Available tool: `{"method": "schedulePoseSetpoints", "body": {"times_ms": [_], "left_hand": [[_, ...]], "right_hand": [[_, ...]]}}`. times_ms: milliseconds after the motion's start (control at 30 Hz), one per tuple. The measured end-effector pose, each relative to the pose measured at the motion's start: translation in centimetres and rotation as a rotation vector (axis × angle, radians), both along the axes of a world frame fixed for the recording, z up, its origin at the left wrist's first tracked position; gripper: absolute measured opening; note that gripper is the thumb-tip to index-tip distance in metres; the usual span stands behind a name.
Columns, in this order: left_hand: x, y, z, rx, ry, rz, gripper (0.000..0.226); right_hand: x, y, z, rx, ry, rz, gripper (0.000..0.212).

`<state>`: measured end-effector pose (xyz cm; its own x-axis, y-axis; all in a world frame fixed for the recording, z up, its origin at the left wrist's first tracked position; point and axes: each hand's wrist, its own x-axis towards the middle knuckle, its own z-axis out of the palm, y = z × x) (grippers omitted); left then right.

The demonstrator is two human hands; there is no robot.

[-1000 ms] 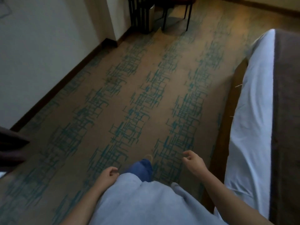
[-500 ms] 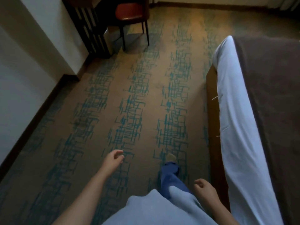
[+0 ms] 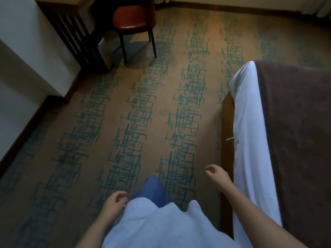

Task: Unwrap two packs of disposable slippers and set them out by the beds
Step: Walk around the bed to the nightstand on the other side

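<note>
No slipper pack shows in the head view. A bed [image 3: 250,133] with a white sheet and a brown cover runs along the right side, on a wooden base. My left hand [image 3: 114,203] hangs low near my light shirt, fingers loosely curled, holding nothing. My right hand [image 3: 216,174] swings out beside the bed's wooden base, fingers loosely apart, holding nothing. A blue trouser leg [image 3: 152,190] steps forward between them.
Brown carpet [image 3: 161,113] with teal line patterns covers the floor ahead. A red-seated chair [image 3: 132,20] and a dark slatted desk [image 3: 75,33] stand at the far left. A white wall [image 3: 19,72] with a dark baseboard runs along the left.
The view has moved forward along the bed and the chair is nearer. My right hand swung forward and my left hand swung back as the left leg stepped ahead.
</note>
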<state>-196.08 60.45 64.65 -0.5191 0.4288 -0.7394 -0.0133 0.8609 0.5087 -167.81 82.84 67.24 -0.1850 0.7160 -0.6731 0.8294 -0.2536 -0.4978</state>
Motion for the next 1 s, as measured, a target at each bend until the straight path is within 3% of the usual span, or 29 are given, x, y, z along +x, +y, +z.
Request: {"method": "schedulePoseSetpoints", "body": {"times_ms": [267,600,767,1000], "left_hand": [[-6.4,19.1,-0.8,0.002,-0.034,-0.091,0.027],[-11.9,49.8,3.9,0.136,0.061,-0.383,0.028],[-11.6,62.5,3.9,0.187,0.061,-0.422,0.023],[-10.5,76.1,2.6,0.052,0.049,-0.476,0.023]], "right_hand": [[-4.3,15.9,-1.6,-0.029,-0.02,-0.073,0.029],[-5.0,28.1,-2.1,-0.118,-0.072,-0.318,0.032],[-3.2,35.4,-5.3,-0.248,-0.122,-0.399,0.013],[-2.7,54.3,-5.5,-0.231,-0.097,-0.405,0.031]]}}
